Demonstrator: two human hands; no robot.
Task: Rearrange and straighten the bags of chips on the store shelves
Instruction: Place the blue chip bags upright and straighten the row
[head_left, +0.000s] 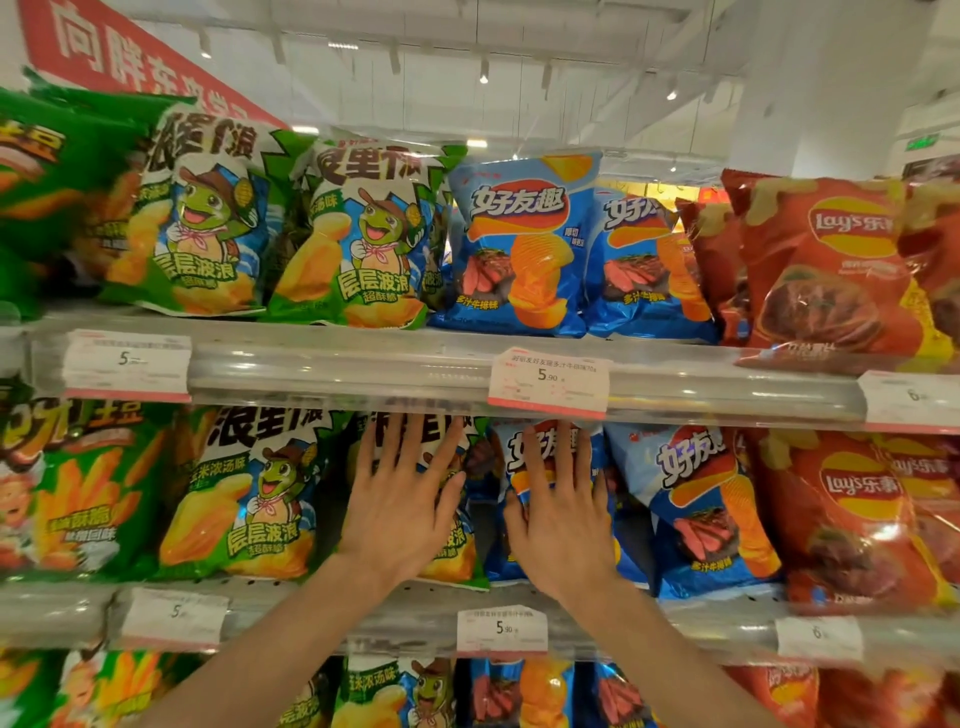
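Pressing flat on the middle shelf (415, 618), my left hand (400, 499) covers a green bag (457, 551), my right hand (558, 512) a blue bag (524, 452); fingers (582, 457) splayed, gripping nothing. Pushing unevenly could topple neighbouring bags forward.

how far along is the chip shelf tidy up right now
Looks done: the top shelf, where the green bags stand upright, facing out. In hand: on the middle shelf, the left hand lies flat on a green bag and the right hand on a blue bag. Left: the tilted blue bag beside it.
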